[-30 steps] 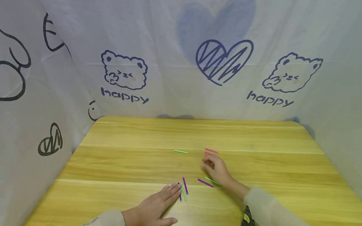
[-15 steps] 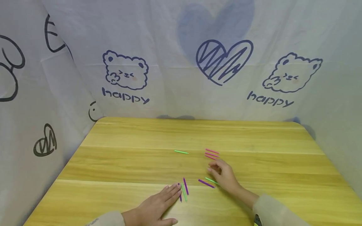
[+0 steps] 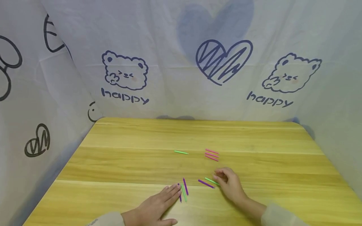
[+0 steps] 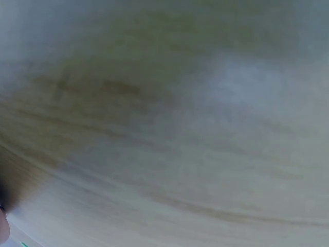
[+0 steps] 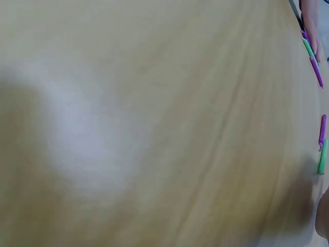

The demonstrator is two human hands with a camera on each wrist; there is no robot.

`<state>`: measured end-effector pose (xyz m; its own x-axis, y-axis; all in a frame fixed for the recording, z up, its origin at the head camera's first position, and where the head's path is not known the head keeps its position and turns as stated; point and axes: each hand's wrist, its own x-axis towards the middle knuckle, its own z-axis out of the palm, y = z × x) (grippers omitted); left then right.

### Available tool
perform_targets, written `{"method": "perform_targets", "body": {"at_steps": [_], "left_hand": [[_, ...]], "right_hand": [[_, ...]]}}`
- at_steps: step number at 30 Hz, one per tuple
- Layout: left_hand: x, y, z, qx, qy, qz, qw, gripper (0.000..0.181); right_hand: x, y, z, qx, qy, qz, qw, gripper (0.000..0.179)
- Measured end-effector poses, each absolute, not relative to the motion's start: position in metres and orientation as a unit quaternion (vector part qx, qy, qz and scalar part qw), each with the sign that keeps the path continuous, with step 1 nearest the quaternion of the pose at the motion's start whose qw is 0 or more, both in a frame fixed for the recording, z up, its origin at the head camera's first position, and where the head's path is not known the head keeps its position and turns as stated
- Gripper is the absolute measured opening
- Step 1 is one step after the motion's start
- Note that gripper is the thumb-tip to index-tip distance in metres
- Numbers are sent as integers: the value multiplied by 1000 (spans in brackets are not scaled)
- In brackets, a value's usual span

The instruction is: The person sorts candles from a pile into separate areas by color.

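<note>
My left hand point(image 3: 158, 204) lies flat on the table, its fingertips over a slim purple stick point(image 3: 180, 198) that is partly hidden. Beside those fingers are a light green stick point(image 3: 184, 193) and another purple stick point(image 3: 185, 186). Loosely curled, my right hand point(image 3: 231, 185) is at the near end of a green stick point(image 3: 210, 180), with nothing seen between thumb and fingers. The right wrist view shows that green stick point(image 5: 323, 157) on the table, a small gap from the hand point(image 5: 323, 216). A purple stick point(image 3: 206, 183) lies alongside it.
Farther back, three pink sticks point(image 3: 211, 154) lie in parallel, and a single green stick point(image 3: 181, 152) lies to their left. White cloth with drawings point(image 3: 175, 100) stands behind and beside the wooden table point(image 3: 127, 135). The left wrist view shows mostly blurred tabletop.
My right hand has drawn back from the pink sticks, toward me and to the right, leaving all three pink sticks uncovered. The left hand and the sticks have stayed put.
</note>
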<state>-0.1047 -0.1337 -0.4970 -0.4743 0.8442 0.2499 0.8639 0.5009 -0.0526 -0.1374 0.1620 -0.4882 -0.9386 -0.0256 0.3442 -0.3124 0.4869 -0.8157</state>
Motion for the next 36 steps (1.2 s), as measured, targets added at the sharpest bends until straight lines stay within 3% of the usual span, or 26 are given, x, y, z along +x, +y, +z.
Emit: {"method": "perform_targets", "body": {"at_steps": [13, 30, 36], "left_hand": [[-104, -133, -493, -496, -860, -35, 113, 74], [-104, -133, -499, -496, -860, -39, 118, 73], [-105, -132, -501, -497, -858, -40, 120, 74]], "right_hand": [[-126, 171, -497, 133, -849, 473, 194, 18], [-125, 170, -499, 102, -898, 401, 152, 16], [-126, 169, -501, 109, -901, 386, 166, 14]]}}
